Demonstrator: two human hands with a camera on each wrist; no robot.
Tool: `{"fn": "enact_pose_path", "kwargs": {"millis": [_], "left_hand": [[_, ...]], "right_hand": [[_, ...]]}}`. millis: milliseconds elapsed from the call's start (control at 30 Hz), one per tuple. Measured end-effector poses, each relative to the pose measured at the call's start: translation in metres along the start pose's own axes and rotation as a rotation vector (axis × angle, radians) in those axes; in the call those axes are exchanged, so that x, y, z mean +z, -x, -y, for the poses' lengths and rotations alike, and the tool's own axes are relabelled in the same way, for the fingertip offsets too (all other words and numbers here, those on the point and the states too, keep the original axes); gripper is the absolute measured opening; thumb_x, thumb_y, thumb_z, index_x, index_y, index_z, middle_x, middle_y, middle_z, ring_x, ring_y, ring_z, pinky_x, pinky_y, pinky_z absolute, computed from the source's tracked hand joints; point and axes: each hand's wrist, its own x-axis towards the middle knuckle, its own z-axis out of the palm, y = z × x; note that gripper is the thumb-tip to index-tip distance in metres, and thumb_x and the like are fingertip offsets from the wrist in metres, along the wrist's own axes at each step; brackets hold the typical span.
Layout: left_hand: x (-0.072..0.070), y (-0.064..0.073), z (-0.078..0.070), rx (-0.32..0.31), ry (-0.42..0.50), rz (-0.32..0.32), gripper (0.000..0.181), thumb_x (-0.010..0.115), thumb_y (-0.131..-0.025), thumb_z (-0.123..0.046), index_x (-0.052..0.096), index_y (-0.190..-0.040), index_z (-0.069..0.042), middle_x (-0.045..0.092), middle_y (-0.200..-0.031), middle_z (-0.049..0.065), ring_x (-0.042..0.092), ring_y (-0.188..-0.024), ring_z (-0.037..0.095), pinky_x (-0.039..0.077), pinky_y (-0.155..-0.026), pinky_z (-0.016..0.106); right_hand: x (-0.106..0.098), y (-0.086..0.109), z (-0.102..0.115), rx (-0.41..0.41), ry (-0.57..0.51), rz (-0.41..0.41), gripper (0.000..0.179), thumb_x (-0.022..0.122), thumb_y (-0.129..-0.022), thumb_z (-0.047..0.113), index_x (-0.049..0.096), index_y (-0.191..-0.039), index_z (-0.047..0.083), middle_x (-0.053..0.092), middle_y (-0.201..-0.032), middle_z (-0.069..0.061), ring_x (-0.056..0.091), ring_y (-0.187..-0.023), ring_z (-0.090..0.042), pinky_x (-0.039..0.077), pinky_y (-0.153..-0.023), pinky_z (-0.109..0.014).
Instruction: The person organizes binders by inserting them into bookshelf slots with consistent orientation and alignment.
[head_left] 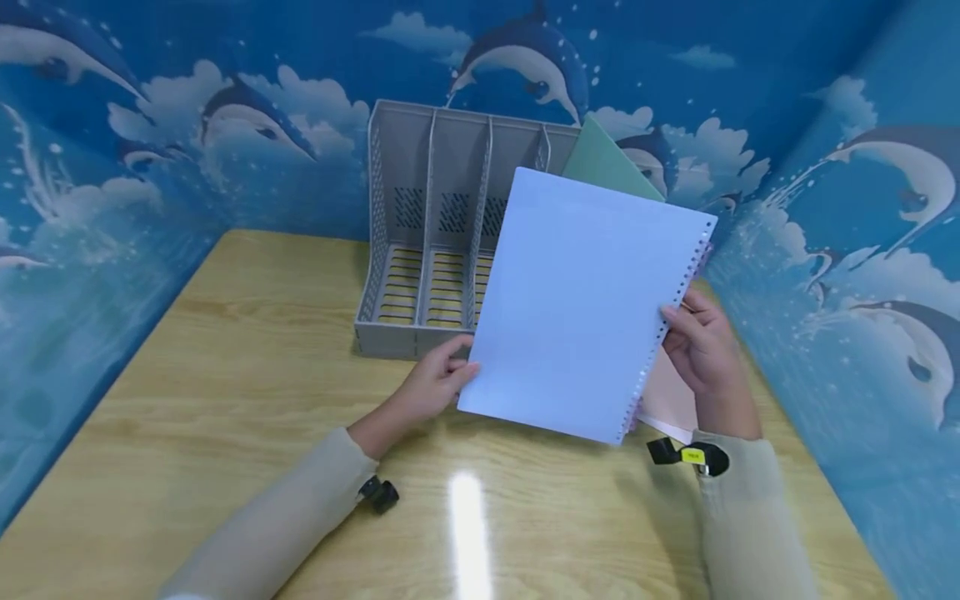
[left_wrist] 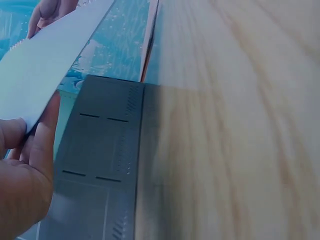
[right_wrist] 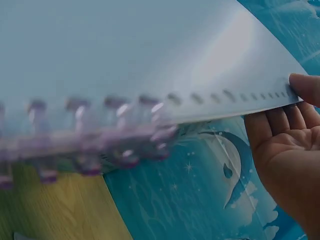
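A loose-leaf notebook [head_left: 577, 308] with a plain white cover is held up, tilted, above the table. My left hand [head_left: 431, 379] pinches its lower left edge, the thumb on the cover and the fingers behind. On the opposite side my right hand [head_left: 708, 346] grips the punched edge, thumb in front. Purple binder rings [right_wrist: 120, 130] run along part of that edge in the right wrist view. Behind the notebook stands a grey file organizer [head_left: 386, 337], its right part hidden. A green folder or cover [head_left: 611, 162] leans at the organizer's right end.
A pale pink sheet or cover [head_left: 670, 392] lies on the wooden table [head_left: 247, 333], partly hidden by the notebook and right hand. Dolphin-printed walls [head_left: 285, 192] enclose the table's back and sides. Both wrists carry small black cameras.
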Motion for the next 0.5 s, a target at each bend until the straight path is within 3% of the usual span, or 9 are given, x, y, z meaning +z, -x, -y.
{"fn": "enact_pose_path", "kwargs": {"millis": [267,400,500], "left_hand": [[-0.017,0.018,-0.007,-0.077,-0.005,-0.065,0.048,0.052,-0.101,-0.010,0.036,-0.145,-0.004,0.050,-0.069,0.002,0.045,-0.056,0.015,0.046,-0.050,0.024],[-0.024,0.022,-0.008,-0.060,-0.041,-0.085,0.046,0.051,-0.101,-0.008,0.036,-0.144,-0.001,0.055,-0.075,0.005,0.052,-0.064,0.018,0.052,-0.056,0.029],[-0.029,0.025,-0.008,-0.041,-0.057,-0.095,0.042,0.050,-0.101,-0.006,0.038,-0.140,0.000,0.051,-0.070,0.002,0.050,-0.061,0.017,0.051,-0.055,0.030]], "right_hand": [[0.020,-0.008,-0.015,0.070,0.067,-0.029,0.031,0.042,-0.099,-0.008,0.066,-0.116,0.000,0.073,-0.103,-0.009,0.072,-0.087,-0.018,0.059,-0.077,-0.026],[0.030,-0.014,-0.019,0.072,0.088,-0.038,0.029,0.044,-0.100,-0.006,0.068,-0.115,0.003,0.073,-0.100,-0.008,0.071,-0.084,-0.016,0.058,-0.074,-0.024],[0.036,-0.020,-0.022,0.087,0.107,-0.052,0.028,0.045,-0.100,-0.003,0.068,-0.115,0.005,0.073,-0.100,-0.006,0.071,-0.084,-0.015,0.058,-0.074,-0.024]]}}
